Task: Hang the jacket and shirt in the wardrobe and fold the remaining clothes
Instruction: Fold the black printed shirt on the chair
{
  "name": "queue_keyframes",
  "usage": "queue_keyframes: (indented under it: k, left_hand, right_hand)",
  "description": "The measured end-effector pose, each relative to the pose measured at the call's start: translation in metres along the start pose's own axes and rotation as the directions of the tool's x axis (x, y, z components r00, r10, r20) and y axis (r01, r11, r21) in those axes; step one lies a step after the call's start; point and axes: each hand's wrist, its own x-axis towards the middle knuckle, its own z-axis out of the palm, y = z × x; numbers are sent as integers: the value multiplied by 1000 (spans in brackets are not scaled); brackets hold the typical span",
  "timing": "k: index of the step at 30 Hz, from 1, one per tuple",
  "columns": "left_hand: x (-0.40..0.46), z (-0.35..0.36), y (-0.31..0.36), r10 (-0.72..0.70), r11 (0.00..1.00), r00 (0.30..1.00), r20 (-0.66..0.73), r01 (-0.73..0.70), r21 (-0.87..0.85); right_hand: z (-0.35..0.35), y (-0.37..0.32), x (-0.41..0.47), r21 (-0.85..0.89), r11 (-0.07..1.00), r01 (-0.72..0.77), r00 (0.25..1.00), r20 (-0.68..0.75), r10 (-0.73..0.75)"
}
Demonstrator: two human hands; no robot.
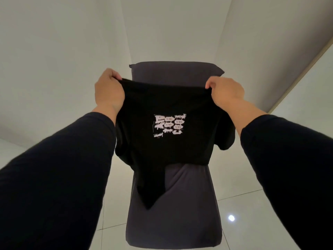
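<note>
While both arms reach forward, entries for this moment follow.

Tee: black tee [162, 141] held up in the air in front of the chair [189, 204], stretched between the two hands; its top edge runs nearly level from one hand to the other.
Print: pale lettering [169, 127] on the side facing the camera, at the middle of the cloth; it reads upside down and is too blurred to make out.
Lower part of tee: folds hang loose; one dark point of cloth drops lowest, in front of the chair seat; a bunched fold, possibly a sleeve, bulges out on the right side.
Left hand [108, 91]: closed, fingers curled over and pinching the left top corner of the tee.
Right hand [225, 91]: closed, fingers curled over and pinching the right top corner of the tee.
Sleeves: both forearms in dark long sleeves [54, 177], wrists bare.
Chair: dark grey fabric cover, back upright behind the tee, seat below it; whether the hanging point touches the seat, cannot tell.
Floor [252, 213]: pale glossy tiles, one bright spot of light reflected to the right of the chair.
Walls: plain and pale around the chair.
</note>
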Motion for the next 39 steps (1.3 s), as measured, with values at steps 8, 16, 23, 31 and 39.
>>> queue_keyframes:
  k: [8,16,23,31,39]
  left_hand:
    - [-5,-10,2,124,992,992,-32,-123,13]
    - [-75,12,-110,-33,986,983,181,3,164]
    - [-164,23,-206,-286,935,905,314,193,296]
    - [-273,21,-286,-513,821,766,387,306,482]
    - [-339,26,-336,-636,756,604,480,363,545]
  right_hand:
    - [-3,13,-2,-40,994,97,993,-63,-99]
    - [97,53,-57,-102,994,38,954,301,-6]
    - [182,88,-151,-195,980,48,862,504,58]
    - [244,118,-245,-211,969,126,773,633,37]
    - [288,119,-308,-245,944,219,742,671,2]
